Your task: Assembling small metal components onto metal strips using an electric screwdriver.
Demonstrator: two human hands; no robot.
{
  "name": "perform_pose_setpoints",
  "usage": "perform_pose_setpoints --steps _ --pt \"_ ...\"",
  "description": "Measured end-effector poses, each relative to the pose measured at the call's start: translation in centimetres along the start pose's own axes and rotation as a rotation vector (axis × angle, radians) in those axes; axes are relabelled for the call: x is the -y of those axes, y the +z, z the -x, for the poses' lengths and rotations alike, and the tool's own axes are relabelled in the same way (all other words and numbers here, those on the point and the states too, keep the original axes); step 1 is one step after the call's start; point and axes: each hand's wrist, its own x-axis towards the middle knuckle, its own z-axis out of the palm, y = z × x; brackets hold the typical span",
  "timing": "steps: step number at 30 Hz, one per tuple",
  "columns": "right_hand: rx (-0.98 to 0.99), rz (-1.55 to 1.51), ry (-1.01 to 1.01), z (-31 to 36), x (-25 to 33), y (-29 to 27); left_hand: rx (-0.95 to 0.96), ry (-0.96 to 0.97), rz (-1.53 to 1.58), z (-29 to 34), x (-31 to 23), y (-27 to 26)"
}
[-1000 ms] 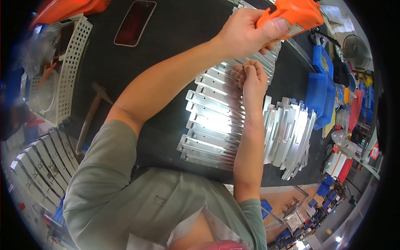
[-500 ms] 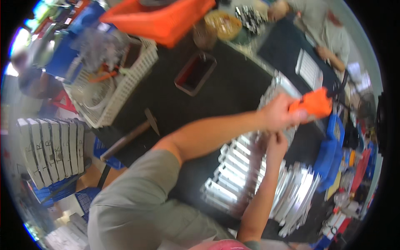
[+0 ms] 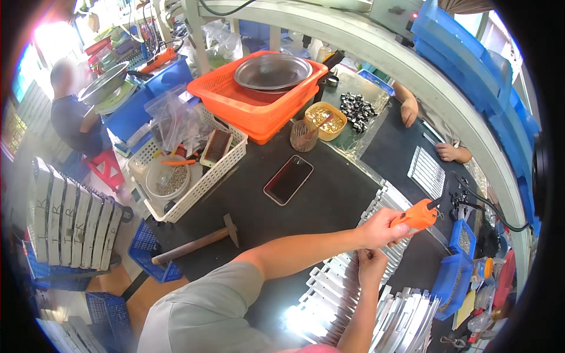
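My left hand (image 3: 379,229) is wrapped round an orange corded tool (image 3: 416,216) that looks like an electric screwdriver. It is held above a long row of silvery metal strips (image 3: 329,281) laid side by side on the dark bench. Just below it, my right hand (image 3: 371,267) has its fingers pinched together over the same row. What those fingers hold, if anything, is hidden. A dark band runs across the strips beside my right forearm. More loose metal strips (image 3: 406,317) lie to the right of that forearm.
A hammer (image 3: 197,244) and a phone (image 3: 288,180) lie on the bench at left. Beyond are a white basket (image 3: 203,182), orange baskets (image 3: 259,132), a glass (image 3: 303,136) and a yellow bowl (image 3: 325,120). Blue bins (image 3: 453,285) stand right. Another person's hands (image 3: 450,153) are at far right.
The view has shifted, so the bench and both hands appear lower and more of the far side shows. My left hand keeps hold of the orange tool; my right hand stays at the strips.
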Motion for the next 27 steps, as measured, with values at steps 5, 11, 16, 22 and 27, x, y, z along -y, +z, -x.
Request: perform_pose_setpoints --steps 5,11,16,22,27 --pt "0.046 0.066 -0.04 0.1 -1.0 -0.3 -0.003 0.0 0.036 0.4 0.8 0.5" --pt "0.014 0.173 -0.123 -0.3 -1.1 0.1 -0.015 -0.02 0.0 -0.5 -0.3 -0.4" --pt "-0.009 0.18 -0.205 -1.5 -0.9 0.9 -0.06 0.069 -0.042 -2.4 -4.1 -0.5" --pt "-0.047 -0.713 0.418 -1.0 -0.4 -1.9 -0.029 0.082 -0.118 -2.3 -0.2 -0.8" --pt "0.002 -1.246 0.619 -1.7 -0.7 -3.6 -0.01 0.061 -0.098 -1.7 0.2 -0.8"
